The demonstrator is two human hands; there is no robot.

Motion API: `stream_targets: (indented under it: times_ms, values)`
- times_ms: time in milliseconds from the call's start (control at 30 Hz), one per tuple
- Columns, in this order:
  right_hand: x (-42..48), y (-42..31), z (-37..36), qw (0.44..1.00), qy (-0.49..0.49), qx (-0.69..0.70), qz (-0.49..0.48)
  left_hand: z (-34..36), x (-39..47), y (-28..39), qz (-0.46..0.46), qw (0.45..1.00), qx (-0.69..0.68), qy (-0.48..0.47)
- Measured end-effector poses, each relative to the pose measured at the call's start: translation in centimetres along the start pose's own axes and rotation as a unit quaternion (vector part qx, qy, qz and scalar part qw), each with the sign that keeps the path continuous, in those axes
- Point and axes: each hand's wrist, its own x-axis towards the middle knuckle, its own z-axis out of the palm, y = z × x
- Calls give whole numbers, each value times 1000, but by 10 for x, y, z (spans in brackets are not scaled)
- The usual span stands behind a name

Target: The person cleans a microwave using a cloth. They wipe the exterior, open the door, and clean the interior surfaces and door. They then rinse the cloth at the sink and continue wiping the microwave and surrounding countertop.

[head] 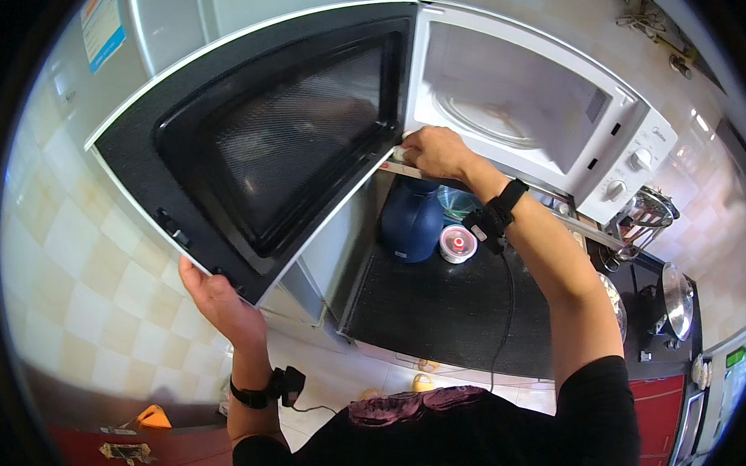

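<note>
A white microwave oven [573,160] stands on a shelf, its black-lined door [278,131] swung wide to the left. My left hand [223,302] grips the lower outer corner of that door, thumb on the inner face. At the hinge side, my right hand [437,152] pinches a pale, wadded thing [401,152], perhaps a cloth, against the door's bottom corner; the fingers hide most of it. A glass turntable [488,123] lies inside the oven. Below my right hand are a dark blue jug [412,225] and a round lidded container [458,244].
The black countertop [432,309] runs beneath the shelf. On the right are a wire rack with utensils [648,212], a pan with a glass lid [677,302] and a partly hidden bowl [614,303]. A refrigerator [171,16] stands behind the door. A cable hangs from my right wrist device.
</note>
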Motion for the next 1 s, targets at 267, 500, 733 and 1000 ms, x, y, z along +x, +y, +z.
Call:
stream_targets:
  times_ms: [267, 500, 733, 1000]
  values:
    - [-26, -22, -67, 967, -165, -193, 10, 10, 0, 6, 80, 973, 180, 124]
    - [-91, 41, -66, 979, 24, -184, 84, 5, -15, -6, 115, 978, 141, 104]
    - [-88, 55, -34, 954, 131, -270, 14, 26, -29, 0, 176, 961, 176, 116]
    - [-64, 30, -38, 969, 137, -180, 101, 30, -44, 4, 280, 933, 210, 83]
